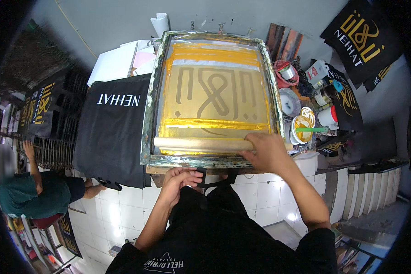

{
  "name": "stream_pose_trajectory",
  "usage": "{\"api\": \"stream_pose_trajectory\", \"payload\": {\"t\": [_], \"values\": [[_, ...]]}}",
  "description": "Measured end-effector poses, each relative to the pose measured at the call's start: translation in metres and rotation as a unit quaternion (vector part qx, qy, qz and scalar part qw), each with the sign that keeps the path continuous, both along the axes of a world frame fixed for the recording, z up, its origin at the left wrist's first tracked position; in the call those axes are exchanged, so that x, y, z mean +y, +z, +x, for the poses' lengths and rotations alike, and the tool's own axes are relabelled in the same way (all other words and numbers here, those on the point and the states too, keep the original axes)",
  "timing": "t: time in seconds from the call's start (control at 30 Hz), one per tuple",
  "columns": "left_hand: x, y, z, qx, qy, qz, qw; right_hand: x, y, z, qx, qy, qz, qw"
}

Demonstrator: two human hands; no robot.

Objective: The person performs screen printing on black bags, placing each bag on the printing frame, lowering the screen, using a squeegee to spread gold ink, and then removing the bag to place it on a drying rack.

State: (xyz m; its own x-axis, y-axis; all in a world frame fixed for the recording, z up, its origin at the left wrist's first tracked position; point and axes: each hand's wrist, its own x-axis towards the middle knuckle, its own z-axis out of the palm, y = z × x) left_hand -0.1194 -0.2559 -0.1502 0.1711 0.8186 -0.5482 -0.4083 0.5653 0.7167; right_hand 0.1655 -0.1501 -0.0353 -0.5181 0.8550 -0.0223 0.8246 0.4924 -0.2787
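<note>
Black webbing shapes a looped strap [202, 177] at six o'clock, just under the near rim, taking twelve as straight away from the person. The left hand [177, 182] is beside it, fingers bent and drawn together with tips at the strap; whether they pinch it I cannot tell. The right hand [267, 153], at five o'clock, is closed over a long, straight, pale-gold bar squeegee [201, 143], thumb on the near side and fingers over the top. The squeegee has a smooth, rounded look and lies on the near part of a gold-tinted printing mesh [194, 107] within a paint-crusted, greenish rectangular frame [192, 161]. Only a narrow strip separates it from the near rim; its left end stops just inside the left rim, and its right end appears to reach the right one. Toward twelve, open mesh stretches away. The squeegee's long axis runs from nine to three, roughly parallel to the near rim. Just beyond it, a glossy yellow ink ridge [217, 123] lies alongside, then darker looping strokes. A black fabric pile [109, 132] sits at nine, a white tub of yellow ink [301, 132] near four, and a grey wall [255, 13] at twelve.
</note>
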Motion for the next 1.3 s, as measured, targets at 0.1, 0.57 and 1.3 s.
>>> {"api": "stream_pose_trajectory", "payload": {"t": [0.1,0.57,1.3], "values": [[0.001,0.006,0.0,0.01,-0.009,-0.009,1.0,-0.018,-0.015,-0.004,-0.001,-0.004,0.014,1.0],[0.01,0.016,0.006,-0.083,0.053,-0.098,0.99,0.268,-0.039,-0.014,-0.024,-0.02,0.112,0.993],[0.358,0.093,-0.05,0.68,-0.178,0.383,0.599,0.277,-0.054,-0.037,-0.062,-0.093,0.183,0.977]]}}
